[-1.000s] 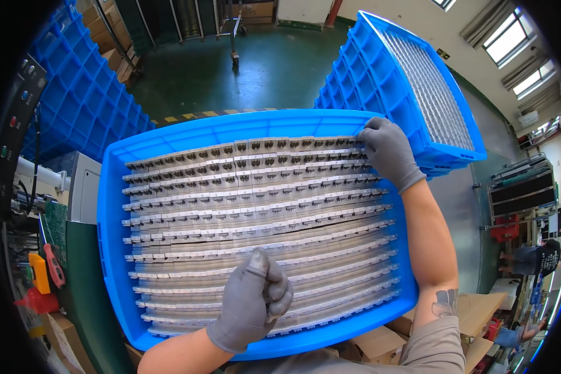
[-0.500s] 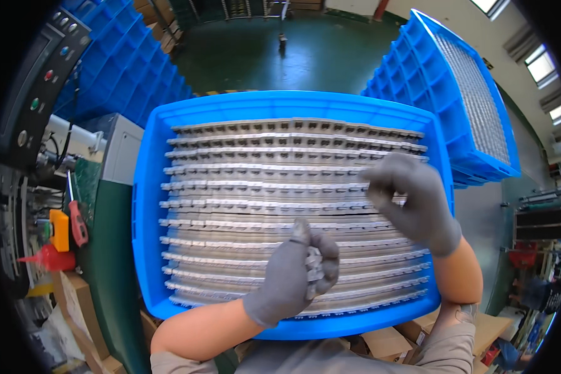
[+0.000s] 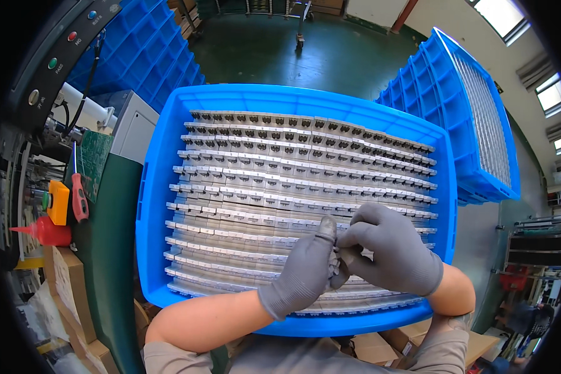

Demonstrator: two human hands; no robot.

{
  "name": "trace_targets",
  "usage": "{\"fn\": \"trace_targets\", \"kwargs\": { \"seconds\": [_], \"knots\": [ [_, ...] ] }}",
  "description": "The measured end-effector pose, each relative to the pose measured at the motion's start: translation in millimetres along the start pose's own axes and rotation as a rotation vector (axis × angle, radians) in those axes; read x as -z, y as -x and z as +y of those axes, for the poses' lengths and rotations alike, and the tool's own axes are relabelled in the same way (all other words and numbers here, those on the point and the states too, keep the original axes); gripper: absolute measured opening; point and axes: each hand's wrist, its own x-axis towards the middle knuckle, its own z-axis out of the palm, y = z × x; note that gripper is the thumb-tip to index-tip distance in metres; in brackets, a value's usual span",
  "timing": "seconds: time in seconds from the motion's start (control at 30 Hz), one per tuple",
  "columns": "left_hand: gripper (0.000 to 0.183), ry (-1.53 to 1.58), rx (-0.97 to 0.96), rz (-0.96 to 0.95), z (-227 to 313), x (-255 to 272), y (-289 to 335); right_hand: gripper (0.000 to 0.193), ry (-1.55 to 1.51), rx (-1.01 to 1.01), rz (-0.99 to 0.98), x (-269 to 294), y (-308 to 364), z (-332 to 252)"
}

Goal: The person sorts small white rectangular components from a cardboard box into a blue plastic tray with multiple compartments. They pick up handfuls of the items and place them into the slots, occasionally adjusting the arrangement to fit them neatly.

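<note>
My left hand [image 3: 300, 274], in a grey knit glove, is closed round several small silvery metal pieces [image 3: 334, 262] with the thumb pointing up. Against it works my right hand [image 3: 394, 254], gloved the same; its thumb and forefinger are pinched together at those pieces. Whatever lies between the right fingertips is hidden. Both hands are above the near right part of a big blue plastic crate [image 3: 249, 95]. Inside the crate, long rows of grey metal parts [image 3: 249, 193] lie packed side by side; those in the far rows show dark slots.
Another blue crate [image 3: 427, 106], filled with similar rows, stands at the far right. Stacked blue crates [image 3: 143, 56] rise at the far left. A machine panel with buttons [image 3: 53, 63], a red-handled screwdriver [image 3: 79, 198] and a red squeeze bottle [image 3: 51, 232] are left; cardboard boxes [image 3: 374, 348] sit nearest me.
My right hand has come down and left from over the crate's right side to meet the left hand. The left hand has shifted slightly right and up. The whole view has tilted a little.
</note>
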Motion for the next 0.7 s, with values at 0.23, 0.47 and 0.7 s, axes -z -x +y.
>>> {"fn": "trace_targets", "kwargs": {
  "seconds": [0.23, 0.47, 0.7],
  "knots": [
    [0.050, 0.053, -0.074, -0.051, 9.2, -3.6, 9.2, 0.012, -0.227, -0.084, 0.117, -1.0, -0.5, 12.8],
    [0.045, 0.100, -0.124, -0.068, 3.4, -3.4, 7.0, 0.011, -0.449, -0.223, 0.022, -3.4, -0.5, 13.9],
    [0.044, 0.178, -0.043, -0.023, 9.7, -8.0, 14.0, 0.005, -0.682, -0.282, 0.378, 30.7, -3.7, 45.6]
  ]
}}
